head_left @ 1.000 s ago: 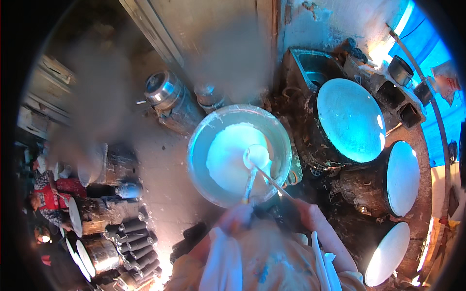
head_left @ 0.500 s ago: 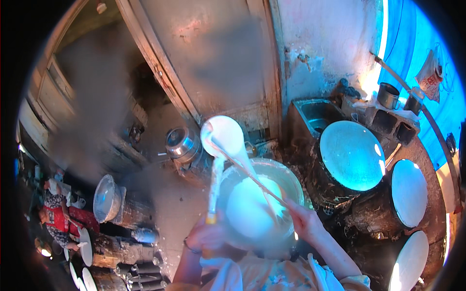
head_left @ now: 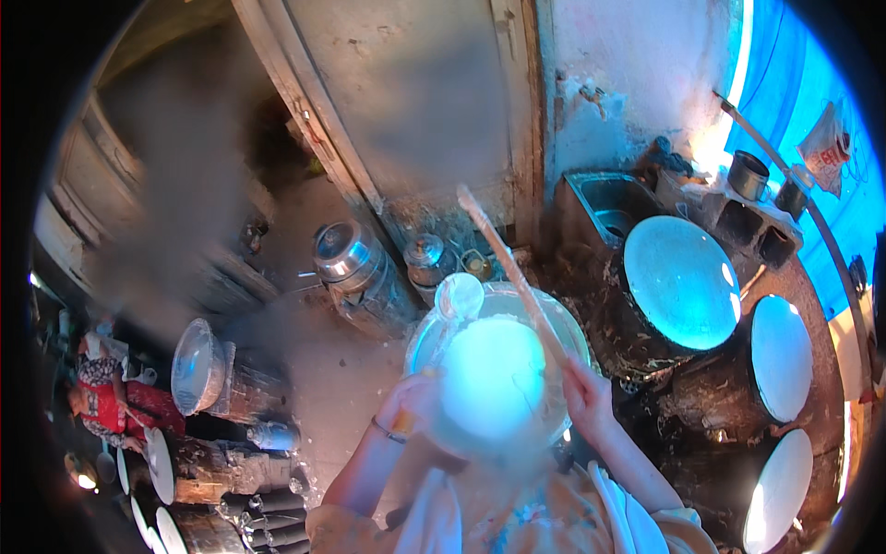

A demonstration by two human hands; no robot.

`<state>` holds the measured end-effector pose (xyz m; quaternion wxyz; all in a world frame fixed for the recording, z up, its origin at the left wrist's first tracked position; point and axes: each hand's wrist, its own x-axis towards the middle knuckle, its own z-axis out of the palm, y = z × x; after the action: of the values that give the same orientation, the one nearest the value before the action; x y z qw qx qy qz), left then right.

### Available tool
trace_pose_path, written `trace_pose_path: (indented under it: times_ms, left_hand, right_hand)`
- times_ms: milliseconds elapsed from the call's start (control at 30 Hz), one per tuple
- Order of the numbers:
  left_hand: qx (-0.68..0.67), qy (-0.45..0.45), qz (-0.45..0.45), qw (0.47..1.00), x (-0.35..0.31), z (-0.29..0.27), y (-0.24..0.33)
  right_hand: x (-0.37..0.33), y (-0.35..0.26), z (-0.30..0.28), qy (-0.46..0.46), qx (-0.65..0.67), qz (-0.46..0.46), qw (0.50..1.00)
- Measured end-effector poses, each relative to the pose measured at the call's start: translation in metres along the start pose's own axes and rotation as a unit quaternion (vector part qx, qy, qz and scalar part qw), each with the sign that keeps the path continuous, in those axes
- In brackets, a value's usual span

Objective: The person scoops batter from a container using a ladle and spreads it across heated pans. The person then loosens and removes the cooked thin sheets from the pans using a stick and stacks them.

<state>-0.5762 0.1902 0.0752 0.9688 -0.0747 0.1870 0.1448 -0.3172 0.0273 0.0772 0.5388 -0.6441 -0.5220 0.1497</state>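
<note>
In front of me is a wide round basin (head_left: 574, 343) with a bright white, batter-like mass (head_left: 494, 380) in it. My left hand (head_left: 406, 406) is closed round the yellowish handle end of a ladle, blurred near the fingers. The ladle's round, white-coated cup (head_left: 459, 297) is at the basin's far left side; whether it touches the rim I cannot tell. My right hand (head_left: 587, 397), at the basin's right side, grips the lower end of a long wooden stick (head_left: 519, 277). The stick slants up and away to the left, its pale-coated tip beyond the far rim.
Metal pots (head_left: 343, 251) and a lidded pot (head_left: 426, 257) stand beyond the basin. To the right are dark stoves with large round pale plates (head_left: 681, 282), near a sink (head_left: 614, 208). At far left a person in red (head_left: 115, 402) works beside more round plates (head_left: 159, 464).
The ladle has come down and nearer from its raised place, where white liquid ran from it. The stick's tip has swung up and away from the ladle.
</note>
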Motion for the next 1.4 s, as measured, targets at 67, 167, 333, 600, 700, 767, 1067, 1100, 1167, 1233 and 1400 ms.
trace_pose_path:
  times_ms: [67,167,333,600,700,767,1067,1100,1167,1233,1400]
  left_hand:
    - [-0.062,-0.019,-0.023,0.998,0.001,-0.004,-0.004]
    - [0.012,-0.074,-0.031,0.997,-0.014,0.019,-0.022]
    - [0.032,-0.092,0.020,0.995,-0.023,0.002,-0.036]
    - [-0.049,-0.046,-0.112,0.991,0.060,-0.026,0.006]
    - [0.038,-0.137,-0.127,0.982,0.057,-0.002,-0.023]
    - [0.057,-0.152,-0.167,0.973,0.067,0.010,-0.034]
    - [0.281,-0.027,-0.258,0.924,0.198,0.101,-0.095]
    - [0.336,-0.028,-0.265,0.904,0.213,0.116,-0.108]
    - [0.373,-0.047,-0.284,0.882,0.242,0.141,-0.137]
    - [0.424,-0.053,-0.302,0.852,0.274,0.156,-0.160]
    - [0.587,-0.035,-0.203,0.783,0.351,0.156,-0.248]
  right_hand:
    - [-0.002,-0.003,-0.002,-0.009,0.023,0.096,0.995]
    - [-0.010,0.027,0.001,0.036,0.047,0.106,0.993]
    - [-0.035,0.056,-0.007,0.055,0.003,0.121,0.991]
    - [-0.050,0.066,-0.004,0.145,0.079,0.213,0.963]
    - [-0.060,0.070,-0.024,0.206,0.065,0.251,0.944]
    - [-0.067,0.080,-0.034,0.248,0.072,0.239,0.936]
    - [-0.076,0.095,-0.089,0.273,-0.117,0.158,0.942]
    - [-0.077,0.095,-0.099,0.280,-0.120,0.163,0.938]
    - [-0.078,0.098,-0.122,0.303,-0.137,0.156,0.930]
    - [-0.086,0.115,-0.134,0.348,-0.041,0.214,0.912]
    - [-0.085,0.144,-0.165,0.426,0.131,0.296,0.845]
